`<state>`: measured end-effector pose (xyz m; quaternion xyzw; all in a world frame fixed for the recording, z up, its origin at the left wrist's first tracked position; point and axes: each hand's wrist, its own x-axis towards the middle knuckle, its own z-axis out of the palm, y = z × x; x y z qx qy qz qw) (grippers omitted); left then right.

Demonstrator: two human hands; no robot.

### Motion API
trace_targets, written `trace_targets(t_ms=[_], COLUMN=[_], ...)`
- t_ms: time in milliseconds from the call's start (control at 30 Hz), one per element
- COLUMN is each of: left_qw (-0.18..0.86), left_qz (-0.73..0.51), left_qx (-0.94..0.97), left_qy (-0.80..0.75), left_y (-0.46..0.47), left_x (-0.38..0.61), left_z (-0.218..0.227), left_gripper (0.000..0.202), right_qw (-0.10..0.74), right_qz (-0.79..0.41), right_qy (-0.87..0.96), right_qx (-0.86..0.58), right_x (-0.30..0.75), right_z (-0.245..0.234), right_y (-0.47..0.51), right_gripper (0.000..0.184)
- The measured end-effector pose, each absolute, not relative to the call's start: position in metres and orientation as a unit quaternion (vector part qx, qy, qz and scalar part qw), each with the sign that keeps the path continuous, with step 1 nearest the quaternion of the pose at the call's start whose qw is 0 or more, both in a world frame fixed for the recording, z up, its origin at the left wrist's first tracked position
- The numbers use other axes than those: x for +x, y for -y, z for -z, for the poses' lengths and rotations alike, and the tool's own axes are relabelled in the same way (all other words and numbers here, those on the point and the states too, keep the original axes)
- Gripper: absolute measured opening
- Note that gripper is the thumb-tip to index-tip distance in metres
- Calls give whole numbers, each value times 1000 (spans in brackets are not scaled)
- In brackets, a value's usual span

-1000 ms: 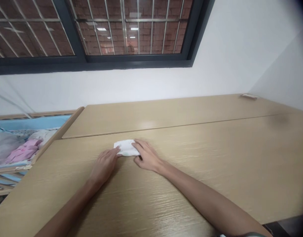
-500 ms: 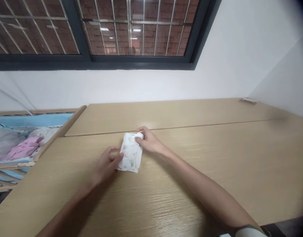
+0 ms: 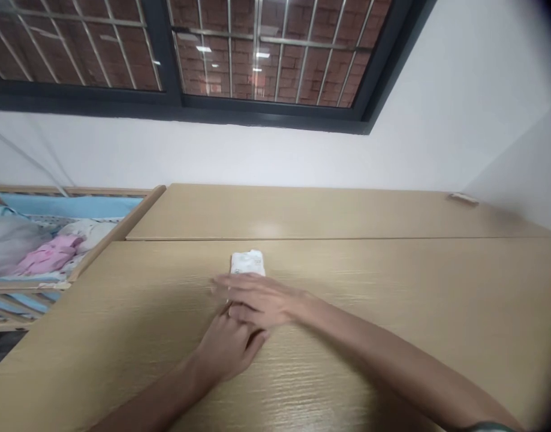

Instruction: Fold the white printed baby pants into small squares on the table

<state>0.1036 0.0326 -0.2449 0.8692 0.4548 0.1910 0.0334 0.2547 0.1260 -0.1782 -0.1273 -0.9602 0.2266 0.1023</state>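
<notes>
A small folded white cloth [image 3: 248,263] with a faint print lies flat on the wooden tabletop [image 3: 347,300]. Only its far part shows; my hands cover the rest. My right hand [image 3: 261,301] stretches over its near part with the fingers laid out flat and slightly blurred. Partly beneath it, my left hand [image 3: 228,348] reaches to the cloth's near edge, thumb apart, its fingertips hidden by the right hand. Neither hand grips the cloth.
A wooden crib [image 3: 140,213] with blue lining stands to the left, holding a pink cloth [image 3: 50,255] and white bedding. Behind the table is a white wall with a barred, dark-framed window [image 3: 266,114]. A small flat object [image 3: 463,198] lies at the far right corner.
The folded cloth, held up between both hands before, now rests on the tabletop. Both hands have let go; the right has come down and left across the left hand.
</notes>
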Motion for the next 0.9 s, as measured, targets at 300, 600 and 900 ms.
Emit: trace_targets(t_ms=[300, 600, 900], left_qw=[-10, 6, 130], left_qz=[-240, -259, -178], left_qx=[867, 748, 796], left_qy=[-436, -612, -563], left_y=[-38, -74, -83], left_x=[102, 66, 55], left_z=[252, 246, 230], left_gripper=[56, 38, 29], right_qw=[72, 196, 228], right_qz=[-200, -54, -165], right_qy=[944, 915, 822], right_qx=[-252, -348, -494], right_x=[270, 273, 252], right_z=[210, 229, 226], right_y=[-210, -197, -168], right_gripper=[53, 50, 27])
